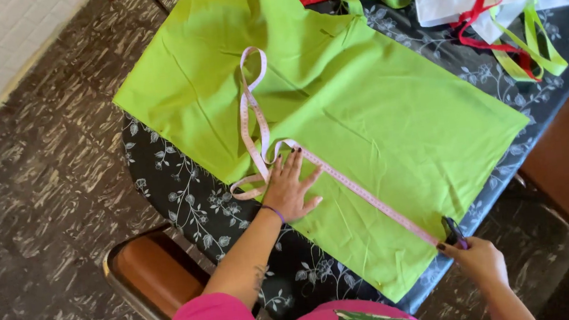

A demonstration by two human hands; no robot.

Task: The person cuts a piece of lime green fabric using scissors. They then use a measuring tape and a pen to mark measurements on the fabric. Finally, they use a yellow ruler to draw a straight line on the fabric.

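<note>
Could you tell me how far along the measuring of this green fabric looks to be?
Done: the green fabric lies spread flat on the table. In hand: the left hand presses the measuring tape down, while the right hand pulls it taut to the fabric's edge. No marks or cuts show yet.

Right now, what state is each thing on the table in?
Green fabric: spread flat over the table.
Measuring tape: pulled taut between both hands, spare length looped loose.
Left hand: pressed flat, pinning the tape.
Right hand: pinching the tape end and a dark marker.
Red and green straps: lying loose.
</note>
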